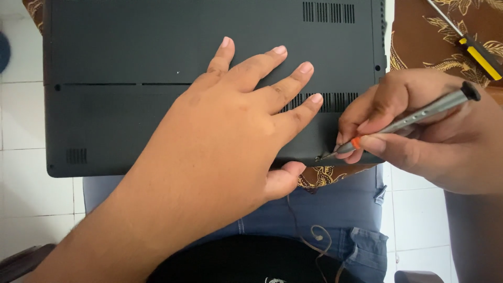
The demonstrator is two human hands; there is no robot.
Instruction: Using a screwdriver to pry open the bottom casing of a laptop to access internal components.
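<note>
While pinching the slim grey screwdriver (408, 119) between thumb and fingertips of the right hand (440, 141), closed around the shaft just behind the orange collar, keep that pinch light enough to roll yet firm enough not to slip. Steady the far end of the handle against the fingers rather than waving it free. Line the shaft up with the screw (318, 156) at the near edge of the laptop (131, 52), with the tip seated fully in the head; hard to tell at this size whether seated already. Probably best to raise the low slant a little, to avoid camming out. Press in before turning. Keep the left hand (236, 126) spread flat and open on the dark underside, gripping nothing, thumb tucked against the near edge, to prevent sliding across the lap. Mind the jeans (335, 209) and the brown patterned cloth (419, 31) below: easy places to lose a small screw. Leave the yellow-and-black screwdriver (479, 55) lying well apart at the upper right.
</note>
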